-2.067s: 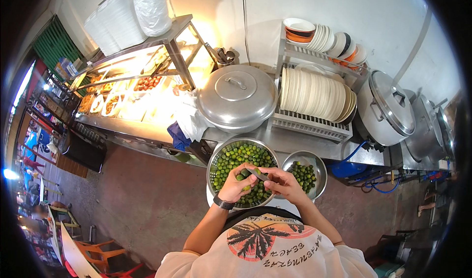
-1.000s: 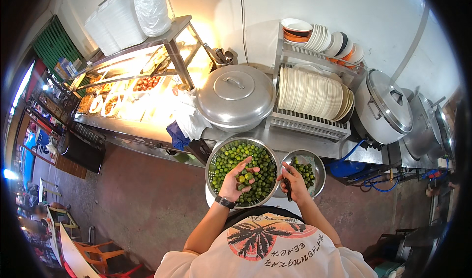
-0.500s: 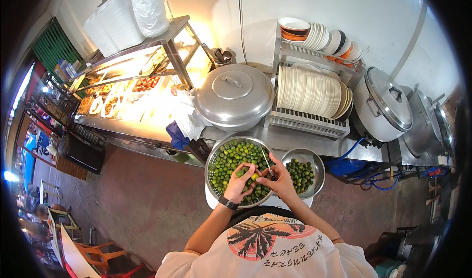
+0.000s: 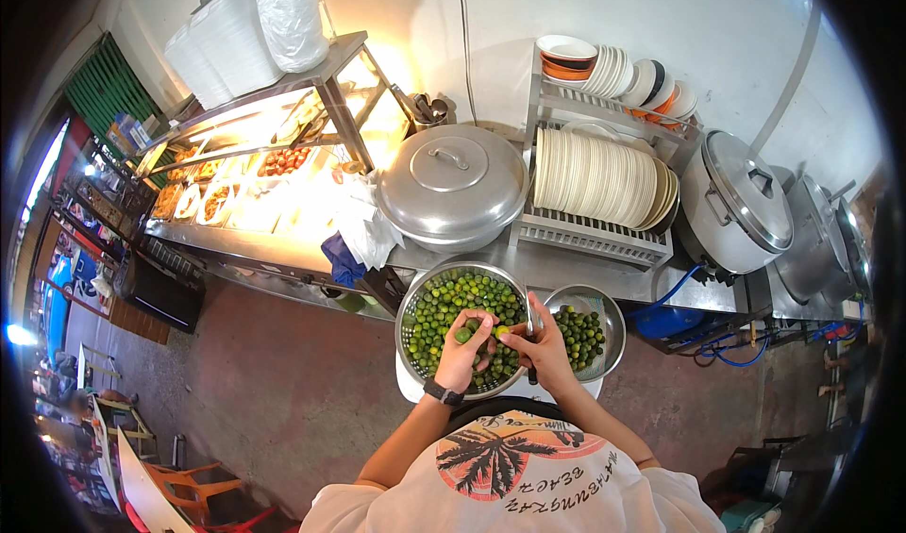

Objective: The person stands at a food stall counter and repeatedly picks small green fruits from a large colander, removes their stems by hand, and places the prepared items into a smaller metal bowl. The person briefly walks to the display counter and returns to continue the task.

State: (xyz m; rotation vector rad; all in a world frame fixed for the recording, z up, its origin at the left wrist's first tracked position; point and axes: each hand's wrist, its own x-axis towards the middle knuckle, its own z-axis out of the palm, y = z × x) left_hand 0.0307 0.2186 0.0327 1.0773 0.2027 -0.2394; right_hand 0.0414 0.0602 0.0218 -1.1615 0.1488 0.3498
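Observation:
A perforated metal colander (image 4: pixel 403 337) full of small green calamansi (image 4: pixel 444 297) stands in front of me. My left hand (image 4: pixel 457 361) is over it, fingers curled around green calamansi (image 4: pixel 464 334). Beside it, my right hand (image 4: pixel 551 352) grips a small knife (image 4: pixel 532 376), its dark handle pointing down toward me and its blade upward. A yellowish calamansi (image 4: pixel 502 331) sits at the right thumb and fingertips, close to the left fingers. Whether it is cut I cannot tell. To the right, a second metal bowl (image 4: pixel 612 321) holds more dark green calamansi (image 4: pixel 578 337).
Behind the colander, a big lidded pot (image 4: pixel 451 189) stands on the steel counter beside a rack of plates (image 4: pixel 599 179). A lit food display (image 4: pixel 274 170) is at the left. Large lidded cookers (image 4: pixel 741 193) stand at the right. White plastic (image 4: pixel 409 385) shows beneath the colander.
The knife has turned: its blade leaned toward the left over the colander and now stands nearly upright beside my right fingers. The yellowish calamansi has moved slightly right and up with my right hand.

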